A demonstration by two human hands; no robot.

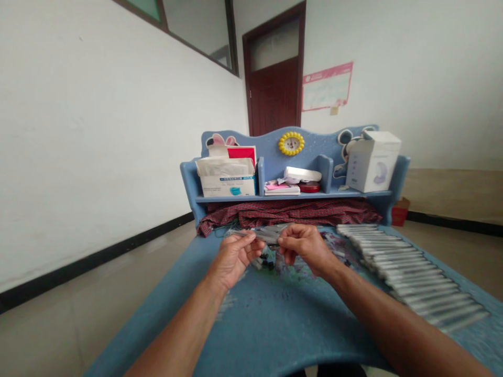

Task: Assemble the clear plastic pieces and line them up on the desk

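Note:
My left hand (236,256) is closed in a pinch on a thin, pale, see-through stick, like a pen barrel, whose end pokes out to the left past the thumb. Close by on the right, my right hand (308,248) has thumb and fingertips pressed together; what they grip is blurred and hidden. Behind and between both hands lies a pile of greyish, see-through pieces (269,233). Small black parts (269,263), like pen caps, lie on the blue table just below. Right of my right hand, several pens (408,269) with clear barrels lie side by side in a long row.
A blue shelf (291,199) stands at the table's back, with checked cloth (298,212) beneath. It carries a mask box (231,183), a white box (373,162), papers (281,189) and a yellow-rimmed clock (291,143). The blue table (271,324) has a curved front edge.

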